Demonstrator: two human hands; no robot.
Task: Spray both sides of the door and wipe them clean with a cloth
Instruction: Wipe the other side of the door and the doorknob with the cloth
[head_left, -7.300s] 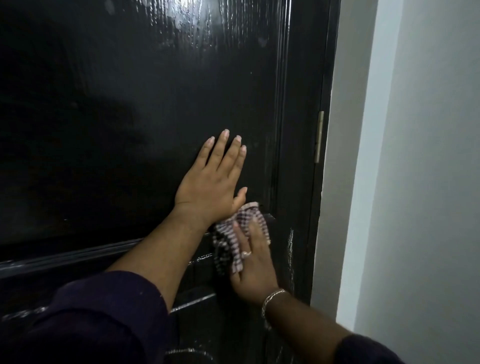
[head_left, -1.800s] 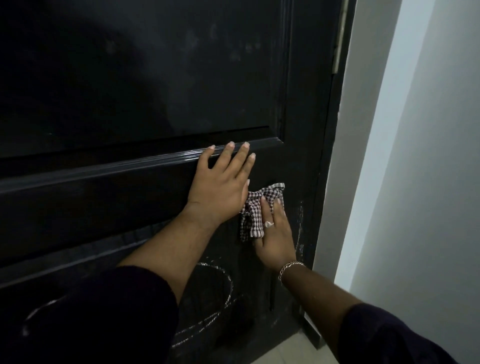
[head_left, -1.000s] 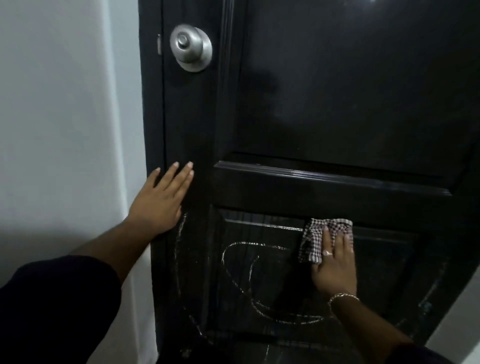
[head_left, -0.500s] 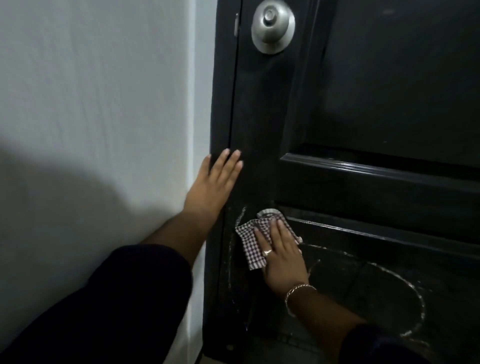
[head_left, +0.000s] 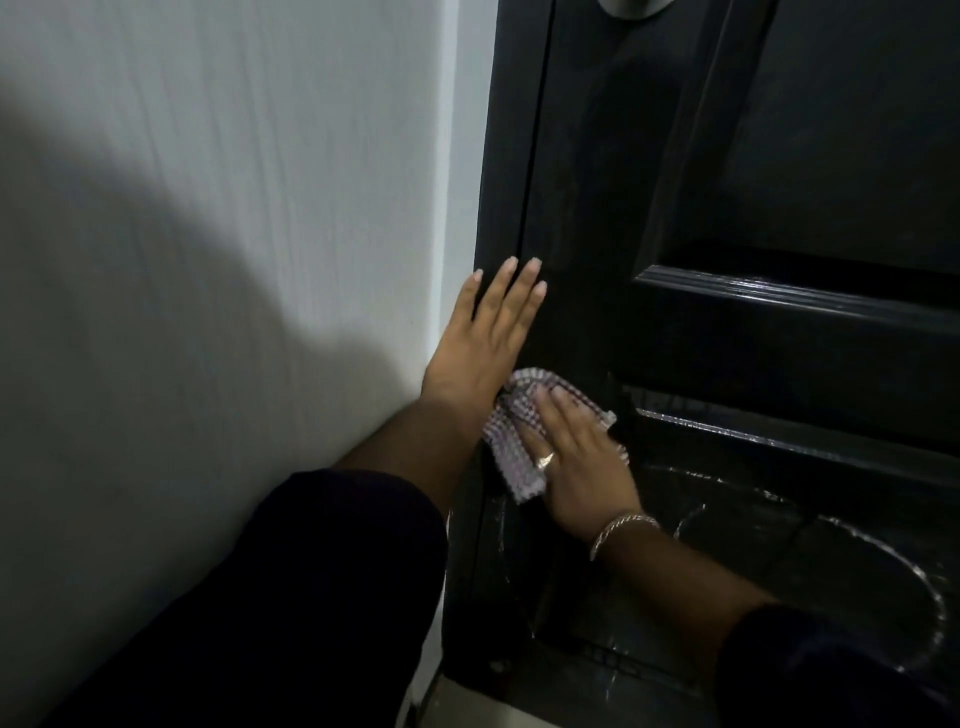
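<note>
Cloth (head_left: 511, 447) beside door (head_left: 587, 218) edge

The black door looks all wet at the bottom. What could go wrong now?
Wet streaks on the lower panel of the black wooden door might dry into marks if the checked cloth under the right hand misses them. The left hand, flat at the door's edge by the frame, may leave fingerprints, or get pinched if the door swings.
</note>
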